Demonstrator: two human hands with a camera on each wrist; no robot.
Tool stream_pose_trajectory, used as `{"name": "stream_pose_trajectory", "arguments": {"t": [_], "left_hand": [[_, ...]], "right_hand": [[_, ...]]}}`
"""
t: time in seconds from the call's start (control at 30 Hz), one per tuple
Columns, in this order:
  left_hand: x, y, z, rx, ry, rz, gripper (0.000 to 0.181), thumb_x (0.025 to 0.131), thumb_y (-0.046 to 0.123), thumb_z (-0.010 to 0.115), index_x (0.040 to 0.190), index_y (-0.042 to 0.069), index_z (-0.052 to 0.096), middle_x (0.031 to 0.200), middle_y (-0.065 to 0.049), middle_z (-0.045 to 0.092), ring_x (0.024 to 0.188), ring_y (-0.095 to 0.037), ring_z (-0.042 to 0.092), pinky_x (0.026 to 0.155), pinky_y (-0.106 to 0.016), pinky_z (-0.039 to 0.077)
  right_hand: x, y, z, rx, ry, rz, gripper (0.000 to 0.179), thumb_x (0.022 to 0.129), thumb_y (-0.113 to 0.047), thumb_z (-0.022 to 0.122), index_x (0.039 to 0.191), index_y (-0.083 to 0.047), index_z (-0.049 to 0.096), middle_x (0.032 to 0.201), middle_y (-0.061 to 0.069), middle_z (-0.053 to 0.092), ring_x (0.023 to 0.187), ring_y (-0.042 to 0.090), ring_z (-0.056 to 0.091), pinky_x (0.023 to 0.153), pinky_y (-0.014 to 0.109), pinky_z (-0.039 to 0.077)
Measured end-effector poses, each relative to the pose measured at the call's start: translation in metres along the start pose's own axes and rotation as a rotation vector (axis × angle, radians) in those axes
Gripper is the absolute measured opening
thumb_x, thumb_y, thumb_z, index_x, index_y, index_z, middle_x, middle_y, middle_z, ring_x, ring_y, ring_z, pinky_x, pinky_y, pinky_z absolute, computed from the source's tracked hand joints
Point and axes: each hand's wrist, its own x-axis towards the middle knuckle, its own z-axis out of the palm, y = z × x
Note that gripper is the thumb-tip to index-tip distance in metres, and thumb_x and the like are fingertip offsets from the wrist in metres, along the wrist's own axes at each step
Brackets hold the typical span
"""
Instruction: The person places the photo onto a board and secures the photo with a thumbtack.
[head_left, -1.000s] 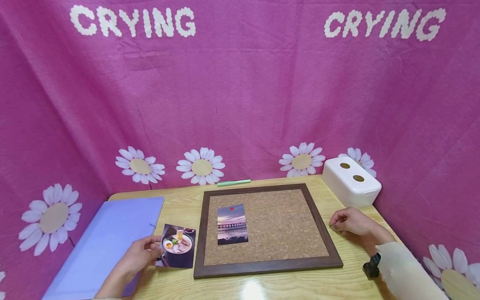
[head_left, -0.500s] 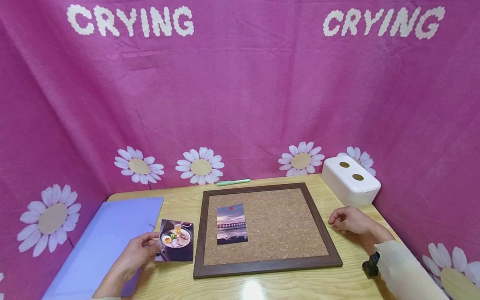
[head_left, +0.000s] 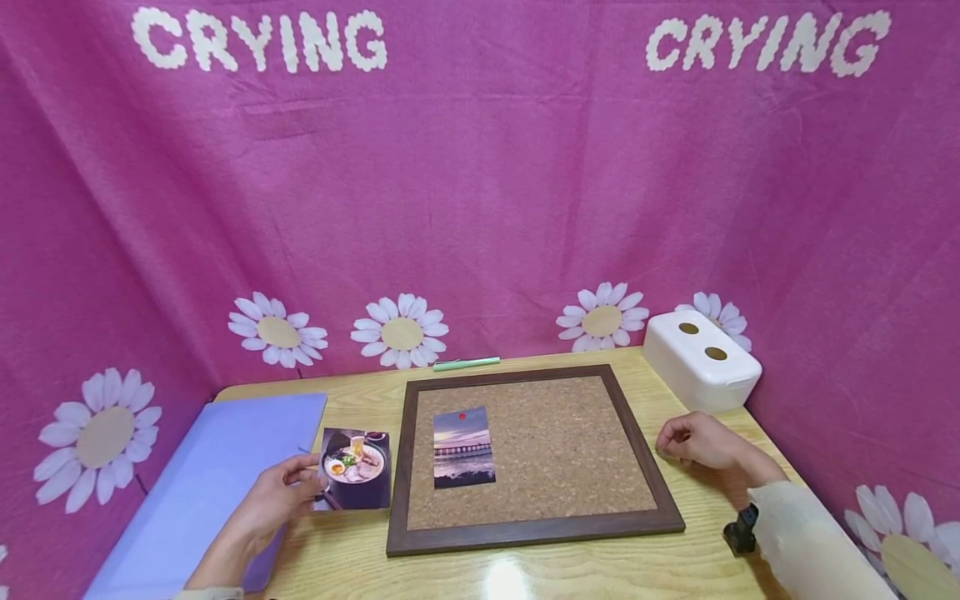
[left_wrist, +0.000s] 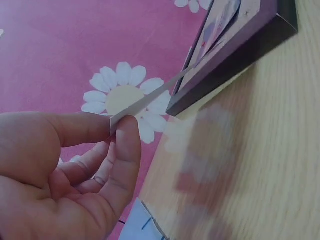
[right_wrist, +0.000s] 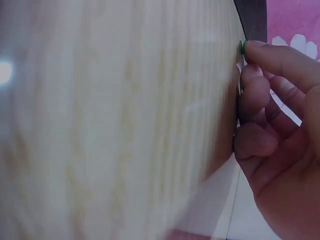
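My left hand (head_left: 279, 502) pinches the left edge of a photo of a ramen bowl (head_left: 358, 469) between thumb and finger. Seen edge-on in the left wrist view, this photo (left_wrist: 150, 98) is held off the table, left of the cork board (head_left: 573, 454). A photo of a pier at sunset (head_left: 463, 458) lies on the board's left half, with a red pushpin (head_left: 462, 417) at its top. Just right of the board's frame, my right hand (head_left: 699, 440) rests on the table, fingers curled. A small green pushpin (right_wrist: 243, 47) shows at its fingertips, mostly hidden.
Beyond the board lies a green pen (head_left: 467, 364) near the table's back edge. At the back right stands a white box (head_left: 701, 367) with two round holes in its top. A lavender folder (head_left: 225, 467) covers the table's left side. Pink cloth (head_left: 480, 208) hangs all around.
My left hand has raised the ramen photo slightly away from me, beside the board's left edge. The right hand stays in place.
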Motion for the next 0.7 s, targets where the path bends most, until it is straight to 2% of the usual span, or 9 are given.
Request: {"name": "stream_pose_trajectory", "arguments": {"t": [0.13, 0.27, 0.47, 0.7], "left_hand": [[0.002, 0.006, 0.002, -0.019, 0.0, 0.014, 0.054, 0.096, 0.007, 0.06, 0.143, -0.009, 0.04, 0.094, 0.002, 0.058, 0.08, -0.004, 0.057, 0.07, -0.023, 0.054], [0.005, 0.014, 0.006, -0.046, -0.008, 0.028, 0.054, 0.097, 0.008, 0.06, 0.145, -0.007, 0.038, 0.095, 0.004, 0.058, 0.08, -0.003, 0.057, 0.072, -0.023, 0.055], [0.012, 0.026, 0.017, -0.074, -0.021, 0.063, 0.053, 0.097, 0.006, 0.059, 0.144, -0.008, 0.04, 0.096, 0.003, 0.057, 0.082, -0.003, 0.058, 0.075, -0.023, 0.055], [0.02, 0.042, 0.04, -0.096, -0.037, 0.091, 0.048, 0.097, 0.004, 0.058, 0.141, -0.008, 0.043, 0.099, -0.002, 0.058, 0.084, -0.006, 0.059, 0.075, -0.023, 0.056]], "right_hand": [[0.0, -0.002, -0.004, 0.069, 0.033, -0.014, 0.005, 0.089, 0.0, 0.061, 0.089, -0.001, 0.066, 0.077, 0.007, 0.066, 0.062, 0.008, 0.058, 0.053, 0.025, 0.051], [-0.001, -0.01, -0.011, 0.118, 0.098, 0.001, 0.003, 0.089, 0.0, 0.062, 0.091, 0.001, 0.064, 0.078, 0.01, 0.066, 0.063, 0.01, 0.06, 0.053, 0.026, 0.052], [0.002, -0.022, -0.022, 0.106, 0.149, -0.018, 0.007, 0.095, -0.005, 0.06, 0.096, 0.001, 0.064, 0.082, 0.012, 0.064, 0.064, 0.013, 0.06, 0.054, 0.029, 0.053], [0.006, -0.031, -0.024, 0.068, 0.194, -0.018, 0.008, 0.094, -0.009, 0.065, 0.093, -0.002, 0.068, 0.09, 0.014, 0.071, 0.074, 0.01, 0.065, 0.061, 0.026, 0.053]]}}
